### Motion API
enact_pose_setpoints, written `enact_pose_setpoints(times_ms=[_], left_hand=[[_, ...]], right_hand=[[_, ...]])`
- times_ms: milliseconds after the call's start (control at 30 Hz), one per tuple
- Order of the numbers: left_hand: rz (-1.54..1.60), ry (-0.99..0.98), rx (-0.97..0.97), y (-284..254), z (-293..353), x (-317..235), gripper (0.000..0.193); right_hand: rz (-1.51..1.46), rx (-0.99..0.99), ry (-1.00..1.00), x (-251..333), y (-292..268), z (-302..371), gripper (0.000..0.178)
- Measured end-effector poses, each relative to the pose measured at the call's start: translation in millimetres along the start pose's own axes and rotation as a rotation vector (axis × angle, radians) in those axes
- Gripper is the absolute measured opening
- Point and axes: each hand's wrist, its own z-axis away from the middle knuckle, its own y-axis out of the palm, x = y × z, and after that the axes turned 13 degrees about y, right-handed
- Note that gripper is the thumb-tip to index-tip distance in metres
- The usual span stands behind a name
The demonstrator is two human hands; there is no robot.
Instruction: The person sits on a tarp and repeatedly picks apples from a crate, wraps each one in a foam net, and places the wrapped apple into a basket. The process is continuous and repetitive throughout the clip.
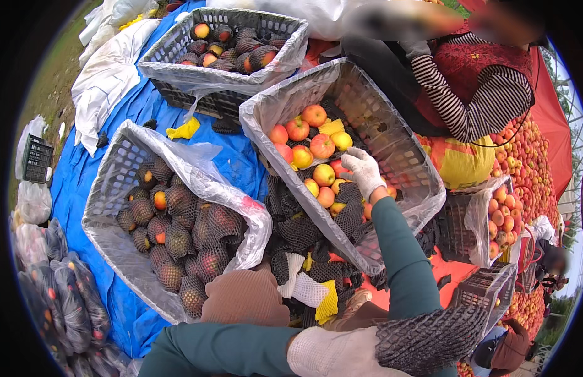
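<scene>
My left hand [334, 352], in a white glove, is low in front of me and closed around a bundle of black foam fruit nets [433, 339]. My right hand [362, 171], also gloved, reaches into a plastic-lined crate [392, 119]. Its fingers are spread just beside a red-yellow apple [324, 175], and no apple is in its grip. Several loose apples lie in this crate among black nets and yellow foam pieces. Left of it, another lined crate [103, 188] is filled with apples in black nets [178, 242].
A further crate [228, 78] of netted apples stands behind on blue tarp [235, 157]. Loose foam nets [310, 289] lie between the near crates. A person in striped sleeves [492, 103] sits at the far right, near a large apple heap [524, 151]. Bagged fruit [65, 301] lies left.
</scene>
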Motion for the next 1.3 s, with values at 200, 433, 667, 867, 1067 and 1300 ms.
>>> enact_pose_setpoints(times_ms=[200,433,667,867,1067,1300], left_hand=[[-0.091,0.083,-0.203,-38,0,-22,0.056],[-0.139,0.138,-0.321,-48,2,-32,0.058],[-0.345,0.308,-0.349,-15,4,-10,0.059],[-0.661,0.600,-0.673,5,-13,-16,0.046],[-1.259,0.966,-0.433,3,-6,28,0.084],[-0.228,0.312,-0.411,83,67,78,0.056]], right_hand=[[1.008,-0.299,-0.219,-7,55,-127,0.053],[1.030,-0.283,-0.202,-10,66,-140,0.065],[-0.734,0.569,0.026,2,1,-47,0.058],[-1.008,0.696,-0.071,44,-23,148,0.064],[-0.724,0.321,-0.310,21,16,322,0.058],[0.002,-0.142,-0.492,-55,-27,442,0.038]])
